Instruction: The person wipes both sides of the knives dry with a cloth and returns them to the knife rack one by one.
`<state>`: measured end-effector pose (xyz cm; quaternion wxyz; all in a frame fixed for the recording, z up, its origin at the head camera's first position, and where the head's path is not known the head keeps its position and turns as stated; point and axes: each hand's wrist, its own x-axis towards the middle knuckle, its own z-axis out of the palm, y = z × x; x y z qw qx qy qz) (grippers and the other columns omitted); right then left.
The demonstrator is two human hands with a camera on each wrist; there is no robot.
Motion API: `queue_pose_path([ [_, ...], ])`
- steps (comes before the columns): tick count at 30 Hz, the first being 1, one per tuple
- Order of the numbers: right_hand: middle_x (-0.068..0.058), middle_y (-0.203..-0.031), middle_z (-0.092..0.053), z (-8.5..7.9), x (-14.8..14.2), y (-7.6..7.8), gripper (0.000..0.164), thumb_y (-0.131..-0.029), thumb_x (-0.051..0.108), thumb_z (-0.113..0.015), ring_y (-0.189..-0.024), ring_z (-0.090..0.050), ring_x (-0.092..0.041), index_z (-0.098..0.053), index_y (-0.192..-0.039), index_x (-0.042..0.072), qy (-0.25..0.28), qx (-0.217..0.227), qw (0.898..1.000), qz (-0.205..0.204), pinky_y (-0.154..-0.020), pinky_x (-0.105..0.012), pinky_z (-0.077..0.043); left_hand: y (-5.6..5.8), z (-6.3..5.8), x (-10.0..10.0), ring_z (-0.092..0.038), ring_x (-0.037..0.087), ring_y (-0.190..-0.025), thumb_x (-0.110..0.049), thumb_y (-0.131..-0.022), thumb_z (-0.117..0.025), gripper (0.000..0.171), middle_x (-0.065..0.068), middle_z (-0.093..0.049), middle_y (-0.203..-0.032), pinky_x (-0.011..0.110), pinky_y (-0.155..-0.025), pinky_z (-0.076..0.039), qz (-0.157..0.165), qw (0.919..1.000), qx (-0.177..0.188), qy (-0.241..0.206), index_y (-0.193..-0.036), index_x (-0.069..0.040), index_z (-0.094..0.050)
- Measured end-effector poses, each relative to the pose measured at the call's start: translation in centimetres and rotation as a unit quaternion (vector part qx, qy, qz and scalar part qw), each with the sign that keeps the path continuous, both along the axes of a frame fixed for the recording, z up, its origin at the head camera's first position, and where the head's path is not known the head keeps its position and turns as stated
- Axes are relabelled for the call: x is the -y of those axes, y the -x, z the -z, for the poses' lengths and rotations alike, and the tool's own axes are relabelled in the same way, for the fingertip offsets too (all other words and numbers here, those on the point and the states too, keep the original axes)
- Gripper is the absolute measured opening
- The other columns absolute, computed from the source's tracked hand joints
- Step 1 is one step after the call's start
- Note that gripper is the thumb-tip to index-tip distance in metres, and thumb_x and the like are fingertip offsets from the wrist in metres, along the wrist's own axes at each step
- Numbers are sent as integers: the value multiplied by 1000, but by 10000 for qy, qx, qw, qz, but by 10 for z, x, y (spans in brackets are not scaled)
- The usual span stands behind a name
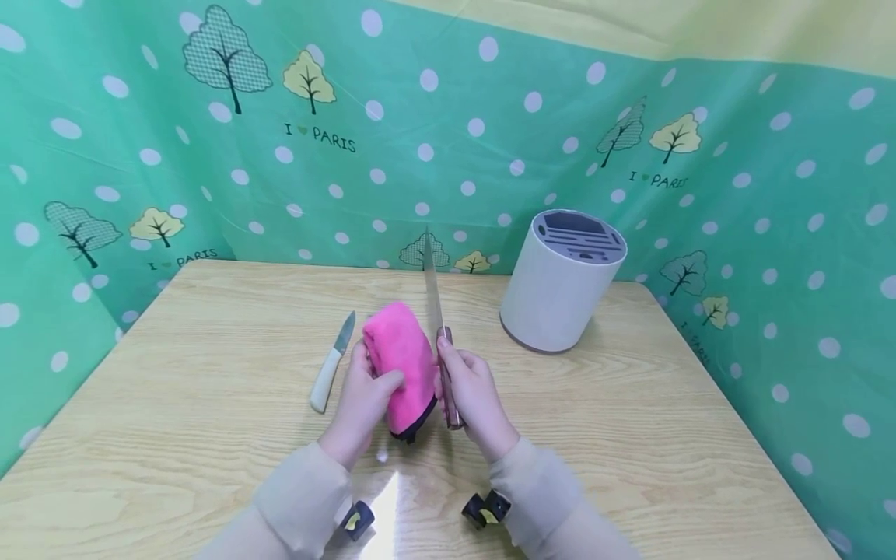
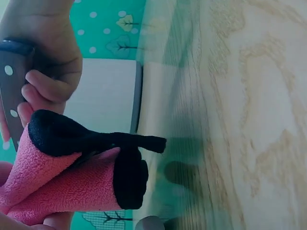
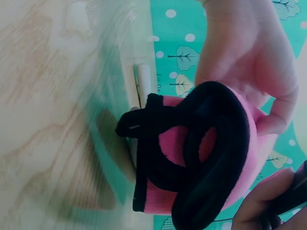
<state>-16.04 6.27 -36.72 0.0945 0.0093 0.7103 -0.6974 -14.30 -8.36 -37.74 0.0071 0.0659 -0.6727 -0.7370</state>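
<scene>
A folded pink towel [image 1: 409, 365] with black edging is gripped in my left hand [image 1: 360, 404], the thumb lying across its near face. My right hand [image 1: 476, 393] holds a kitchen knife [image 1: 433, 292] by its brown riveted handle, the long blade pointing up and away, just right of the towel. In the left wrist view, right-hand fingers curl round the knife handle [image 2: 13, 84]. The right wrist view shows the towel's black trim [image 3: 211, 187] bunched in folds. On the table left of my left hand lies a small knife [image 1: 325, 379] with a white handle.
A white round knife block [image 1: 560, 292] with a grey slotted top stands at the back right of the wooden table [image 1: 210, 389]. Behind the table hangs a green dotted curtain [image 1: 392, 171]. Small black devices [image 1: 358, 519] sit at both wrists.
</scene>
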Motion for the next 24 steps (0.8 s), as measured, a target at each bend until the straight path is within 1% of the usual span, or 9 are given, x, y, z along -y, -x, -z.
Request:
queue_pose_path([
  [3,1,-55,-50,3,2,2,48,-100,47,-51,-40,-40,-9,-60,-96,0,2,-64,9999,94,-38,-23,-37,1,-2,-3,-46,37,-132,7,-78,-54,79,21,-42,-146,51,-109,-42,53,9999,-11,119,-150,-1,-21],
  [6,1,-56,-50,6,5,4,48,-100,47,-52,-41,-40,-9,-60,-95,0,70,-96,9997,195,-39,-22,-37,4,-3,-5,-47,38,-132,5,-79,-55,80,22,-42,-147,52,-108,-42,93,9995,-32,312,-151,-2,-20],
  [9,1,-56,-51,8,7,7,49,-100,48,-52,-41,-42,-9,-60,-95,1,123,-67,9994,319,-39,-22,-37,8,-4,-8,-46,38,-133,5,-80,-55,81,22,-41,-148,53,-110,-41,124,9985,-117,526,-152,-1,-20],
  [11,0,-55,-51,10,9,9,49,-100,49,-51,-41,-42,-10,-59,-93,2,115,-32,9991,397,-38,-21,-37,11,-5,-9,-44,38,-135,4,-80,-55,82,23,-40,-150,54,-111,-39,141,9971,-167,727,-153,-1,-19],
  [14,1,-55,-51,14,11,11,49,-100,51,-49,-41,-42,-10,-57,-86,5,-35,-44,9986,517,-39,-21,-37,13,-5,-12,-42,39,-137,1,-81,-56,84,24,-36,-153,56,-111,-38,187,9935,-222,1099,-155,-1,-17],
  [15,1,-55,-51,14,12,12,50,-100,51,-48,-41,-43,-10,-57,-83,6,-117,-81,9984,552,-39,-21,-37,14,-5,-13,-43,38,-136,0,-81,-56,85,23,-35,-154,56,-110,-39,217,9920,-221,1224,-156,-3,-15],
  [17,1,-56,-51,16,13,12,51,-101,52,-46,-42,-43,-10,-56,-79,7,-298,-187,9975,611,-40,-21,-37,14,-5,-14,-46,37,-133,-2,-83,-57,86,23,-36,-154,55,-107,-43,240,9884,-289,1473,-157,-4,-14],
  [20,2,-55,-50,17,14,11,53,-102,52,-44,-41,-43,-9,-57,-77,7,-609,-386,9952,657,-39,-21,-36,12,-5,-17,-53,33,-123,-3,-84,-59,86,22,-43,-149,50,-100,-49,251,9836,-422,1737,-158,-7,-16],
  [24,2,-54,-49,17,15,10,53,-103,51,-42,-41,-44,-9,-59,-80,6,-797,-520,9932,673,-37,-21,-36,9,-4,-19,-59,29,-108,-3,-84,-60,80,22,-53,-137,41,-87,-56,210,9768,-636,2036,-156,-6,-24],
])
